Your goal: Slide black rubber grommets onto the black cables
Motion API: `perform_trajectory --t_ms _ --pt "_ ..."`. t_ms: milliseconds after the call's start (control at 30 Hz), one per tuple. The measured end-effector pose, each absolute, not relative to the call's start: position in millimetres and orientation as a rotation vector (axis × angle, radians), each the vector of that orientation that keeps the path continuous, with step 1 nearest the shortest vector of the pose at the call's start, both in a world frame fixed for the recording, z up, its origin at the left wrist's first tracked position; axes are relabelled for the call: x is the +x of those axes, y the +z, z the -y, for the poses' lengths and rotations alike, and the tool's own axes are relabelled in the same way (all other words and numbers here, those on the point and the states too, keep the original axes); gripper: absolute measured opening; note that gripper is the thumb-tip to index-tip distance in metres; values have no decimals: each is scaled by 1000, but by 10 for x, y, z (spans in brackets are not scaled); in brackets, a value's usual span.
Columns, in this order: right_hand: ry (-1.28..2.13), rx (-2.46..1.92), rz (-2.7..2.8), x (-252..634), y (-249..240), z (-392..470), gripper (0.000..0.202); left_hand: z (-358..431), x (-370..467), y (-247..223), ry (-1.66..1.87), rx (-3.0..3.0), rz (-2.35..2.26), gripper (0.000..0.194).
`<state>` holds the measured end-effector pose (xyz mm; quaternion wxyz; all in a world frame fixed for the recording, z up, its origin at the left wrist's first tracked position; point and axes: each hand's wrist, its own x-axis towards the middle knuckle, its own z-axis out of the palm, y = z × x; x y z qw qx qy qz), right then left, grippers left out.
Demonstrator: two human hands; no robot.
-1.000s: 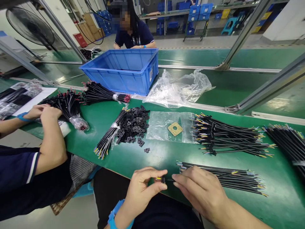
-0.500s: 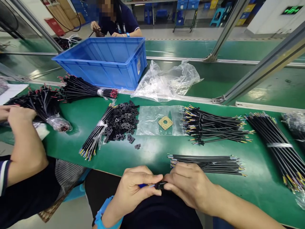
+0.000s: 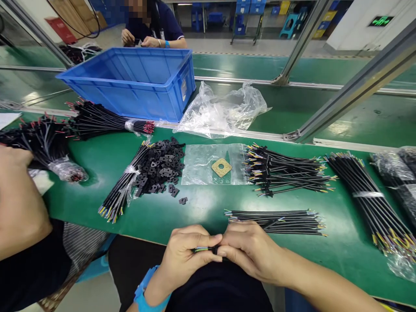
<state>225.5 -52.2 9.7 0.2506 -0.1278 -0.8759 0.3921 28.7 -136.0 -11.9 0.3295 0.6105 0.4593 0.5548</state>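
Note:
At the table's front edge, my left hand point(image 3: 186, 249) pinches the end of a black cable point(image 3: 209, 248) between thumb and fingers; its thin coloured wires point(image 3: 200, 249) poke out on the left. My right hand point(image 3: 248, 245) is closed on the same cable, fingertips meeting those of the left. A small black rubber-like piece point(image 3: 215, 250) sits on the cable between the two thumbs, partly covered. Just beyond my right hand lies a row of loose black cables point(image 3: 292, 223). A heap of small black flat pieces with holes point(image 3: 162, 167) is farther left.
A yellow sponge point(image 3: 221, 167) rests on a clear plastic bag point(image 3: 195, 169). Cables with black pieces fitted point(image 3: 286, 169) and a tied cable bundle point(image 3: 367, 195) lie right. A blue crate point(image 3: 130, 91) stands behind. A co-worker's arm point(image 3: 19, 203) is at left; another person sits opposite.
My right fingertips have closed in against the left ones, covering more of the black piece. The view has shifted slightly, and the co-worker's arm at left has moved nearer the frame's edge.

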Motion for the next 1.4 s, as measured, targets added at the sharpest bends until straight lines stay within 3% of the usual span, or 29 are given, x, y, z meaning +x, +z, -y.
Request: perform_trajectory --t_ms 200,567,767,933,1067,1233,1400 --pt "1029 -357 2401 2309 162 451 41 1365 284 -77 1452 1509 -1273 24" --pt "1067 -331 2482 2314 123 484 48 1378 313 -112 1427 1553 -1250 25" --pt "652 -398 2483 2352 141 424 41 1457 89 -259 1467 1461 -1433 70" --pt "432 -457 2485 2376 174 417 39 1501 -217 -419 1398 1421 -1952 42" --pt "418 -455 2495 2387 180 413 33 1455 -322 -499 1238 1589 -2239 43" --pt "375 -444 2479 2392 170 368 34 1355 -364 -625 1072 1866 -2299 45" --pt "289 -443 2448 2349 155 388 41 1414 -141 -470 1339 1729 -2059 36"
